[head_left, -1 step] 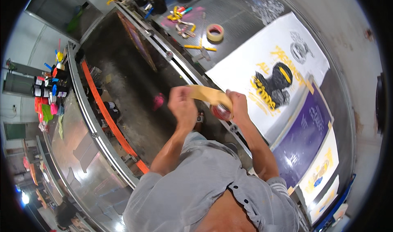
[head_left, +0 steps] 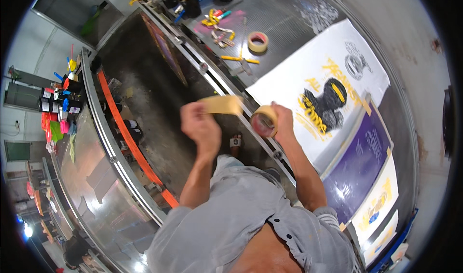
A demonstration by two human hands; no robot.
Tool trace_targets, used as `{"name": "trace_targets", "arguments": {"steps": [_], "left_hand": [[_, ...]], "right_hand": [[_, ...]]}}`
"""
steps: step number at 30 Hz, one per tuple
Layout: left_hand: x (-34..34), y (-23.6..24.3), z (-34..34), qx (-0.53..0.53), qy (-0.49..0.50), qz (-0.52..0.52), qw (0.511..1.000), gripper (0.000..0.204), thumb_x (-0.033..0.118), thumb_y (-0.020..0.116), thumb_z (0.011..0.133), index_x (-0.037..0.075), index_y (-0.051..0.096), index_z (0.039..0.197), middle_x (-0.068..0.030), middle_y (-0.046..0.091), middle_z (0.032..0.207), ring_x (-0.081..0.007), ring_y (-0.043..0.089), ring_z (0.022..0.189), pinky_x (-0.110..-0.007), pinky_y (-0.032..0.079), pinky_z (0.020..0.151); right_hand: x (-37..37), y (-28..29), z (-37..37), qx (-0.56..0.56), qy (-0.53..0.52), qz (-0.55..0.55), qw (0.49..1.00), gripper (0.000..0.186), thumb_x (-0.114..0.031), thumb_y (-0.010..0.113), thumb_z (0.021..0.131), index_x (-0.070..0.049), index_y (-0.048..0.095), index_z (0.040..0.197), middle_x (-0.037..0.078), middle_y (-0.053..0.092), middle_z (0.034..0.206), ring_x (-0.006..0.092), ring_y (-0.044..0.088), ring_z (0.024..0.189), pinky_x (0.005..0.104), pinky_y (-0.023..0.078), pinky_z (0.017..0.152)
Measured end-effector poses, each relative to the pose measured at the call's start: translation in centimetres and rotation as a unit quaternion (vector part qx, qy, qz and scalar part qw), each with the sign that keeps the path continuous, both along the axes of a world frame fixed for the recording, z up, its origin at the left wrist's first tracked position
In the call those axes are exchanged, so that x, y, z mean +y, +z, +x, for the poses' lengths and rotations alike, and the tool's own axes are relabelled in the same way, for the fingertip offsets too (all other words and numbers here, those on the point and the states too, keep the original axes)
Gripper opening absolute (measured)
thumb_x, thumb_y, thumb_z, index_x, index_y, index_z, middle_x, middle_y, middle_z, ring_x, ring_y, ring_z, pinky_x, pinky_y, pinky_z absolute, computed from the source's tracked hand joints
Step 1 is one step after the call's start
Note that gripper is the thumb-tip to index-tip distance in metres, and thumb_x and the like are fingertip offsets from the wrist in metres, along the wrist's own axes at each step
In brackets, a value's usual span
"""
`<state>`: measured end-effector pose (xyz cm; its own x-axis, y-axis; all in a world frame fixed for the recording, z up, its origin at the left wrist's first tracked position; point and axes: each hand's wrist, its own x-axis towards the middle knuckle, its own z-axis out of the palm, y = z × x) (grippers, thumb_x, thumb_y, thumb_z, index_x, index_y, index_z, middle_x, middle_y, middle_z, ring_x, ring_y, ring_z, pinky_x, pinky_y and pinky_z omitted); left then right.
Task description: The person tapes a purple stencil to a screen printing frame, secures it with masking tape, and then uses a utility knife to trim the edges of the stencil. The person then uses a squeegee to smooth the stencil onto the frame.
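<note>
Pinched in my left hand is a short yellowish strip of masking tape, stretched out toward the right and slightly blurred. My right hand grips a roll of masking tape by its right side. A gap separates the strip's end from the roll. Both hands are in the air in front of me, by the near edge of the printing table. Beyond my right hand lies a large white sheet with black and yellow prints. A purple printing screen, taped along its edges, overlaps the sheet's lower right part.
Another tape roll, a yellow-handled tool and tangled cords lie on the table's far part. Dark tubs stand at its far left. A metal rail edges it. Across the aisle, an orange beam runs beneath another table.
The tape strip, earlier joined to the roll, is now apart from it. My left hand has moved left with the strip; my right hand still holds the roll.
</note>
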<state>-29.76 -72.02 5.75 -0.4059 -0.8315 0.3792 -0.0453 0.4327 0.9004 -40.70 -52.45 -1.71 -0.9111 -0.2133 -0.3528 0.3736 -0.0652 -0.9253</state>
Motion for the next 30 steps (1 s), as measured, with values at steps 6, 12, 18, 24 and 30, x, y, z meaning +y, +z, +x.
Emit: {"name": "trace_targets", "arguments": {"steps": [6,12,18,24,30], "left_hand": [[-13.9,1.6,5.8,-0.079,0.073,-0.143,0.984,0.027,-0.009,0.063,0.088,-0.001,0.065,0.113,-0.0107,0.065,0.092,-0.0156,0.059,0.079,-0.028,0.05,0.076],[-7.2,-0.3,2.2,-0.173,-0.146,0.046,0.973,0.086,-0.012,0.058,0.085,0.012,0.022,0.159,-0.0114,0.068,0.083,-0.0204,0.063,0.072,-0.033,0.053,0.072],[-1.1,0.5,-3.1,-0.215,-0.312,0.017,0.925,0.081,0.001,0.052,0.091,0.001,0.006,0.158,-0.0206,0.069,0.086,-0.0377,0.067,0.076,-0.043,0.053,0.07],[9.9,1.3,-9.4,-0.228,-0.427,-0.12,0.867,0.077,0.004,0.056,0.089,-0.002,0.017,0.155,-0.0209,0.067,0.078,-0.0406,0.065,0.07,-0.046,0.051,0.065],[23.4,2.1,-11.5,0.005,-0.389,0.077,0.918,0.034,0.006,0.052,0.099,-0.005,0.055,0.131,-0.0142,0.059,0.131,-0.0181,0.057,0.117,-0.032,0.048,0.097]], "right_hand": [[-11.3,-2.4,-8.6,0.372,0.278,0.341,0.817,0.033,-0.032,0.064,0.08,0.0,0.066,0.089,0.024,0.068,0.084,0.0417,0.066,0.083,0.0497,0.05,0.077],[-18.8,1.8,-19.9,0.642,0.094,0.376,0.661,0.034,-0.02,0.073,0.082,0.001,0.064,0.107,0.021,0.068,0.094,0.0371,0.066,0.095,0.0457,0.051,0.08],[-10.2,7.2,-11.7,0.522,0.413,0.098,0.74,0.026,-0.019,0.078,0.076,-0.005,0.07,0.097,0.011,0.069,0.102,0.0295,0.062,0.102,0.0401,0.047,0.094],[7.1,7.8,-5.3,0.618,0.198,0.288,0.704,0.009,-0.014,0.07,0.073,-0.006,0.066,0.077,0.007,0.063,0.09,0.0279,0.057,0.103,0.0451,0.044,0.09],[21.6,7.9,-1.2,0.489,-0.142,0.406,0.758,0.011,-0.004,0.071,0.072,-0.008,0.062,0.078,0.007,0.062,0.086,0.0296,0.057,0.095,0.0447,0.041,0.085]]}}
